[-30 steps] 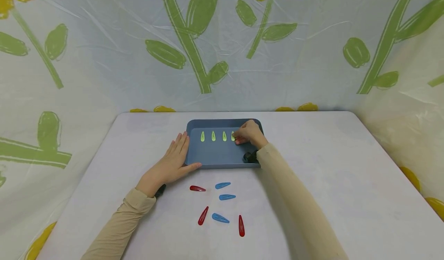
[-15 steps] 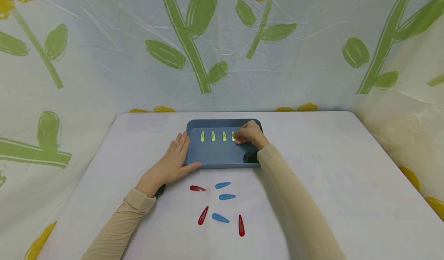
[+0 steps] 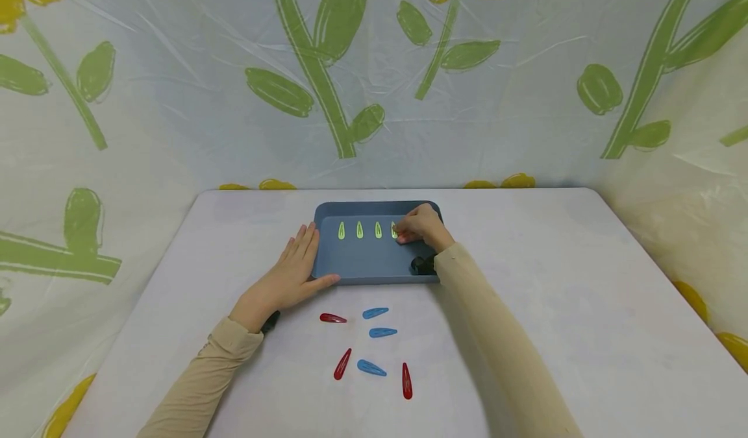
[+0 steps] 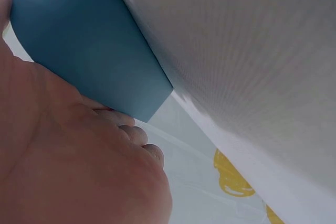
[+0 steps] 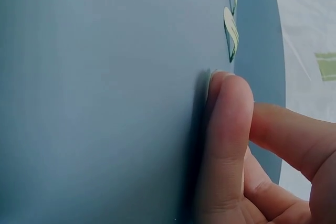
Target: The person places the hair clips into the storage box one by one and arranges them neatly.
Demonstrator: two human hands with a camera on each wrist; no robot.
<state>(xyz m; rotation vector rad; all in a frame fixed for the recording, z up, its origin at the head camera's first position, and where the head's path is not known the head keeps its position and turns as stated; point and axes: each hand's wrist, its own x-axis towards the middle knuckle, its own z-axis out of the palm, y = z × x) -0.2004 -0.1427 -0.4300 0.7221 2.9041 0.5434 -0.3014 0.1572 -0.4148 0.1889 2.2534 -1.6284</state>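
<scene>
My left hand [image 3: 287, 274] lies with straight fingers against the left side of the blue tray [image 3: 362, 261], its thumb over the front rim. In the left wrist view that palm [image 4: 79, 150] borders the tray wall [image 4: 94, 40]. Over the tray's right half, the curled fingers of my right hand [image 3: 426, 227] pinch a yellow-green snap hair clip [image 3: 394, 230], partly covered by the fingertips. Three matching hair clips [image 3: 359, 230] stand in a row to its left, upright and evenly spaced. The right wrist view shows the fingertips low at the tray floor, hiding most of the held clip.
In front of the tray, three red hair clips [image 3: 342, 364] and three blue hair clips [image 3: 382, 332] lie scattered on the white table [image 3: 526, 282]. A black wrist device [image 3: 422, 265] hangs under the right wrist, over the tray. A flower-printed curtain [image 3: 491, 126] surrounds the table.
The pinched yellow-green clip has shifted very slightly to the right with the right fingertips. The left hand, the tray and the other clips stay where they were.
</scene>
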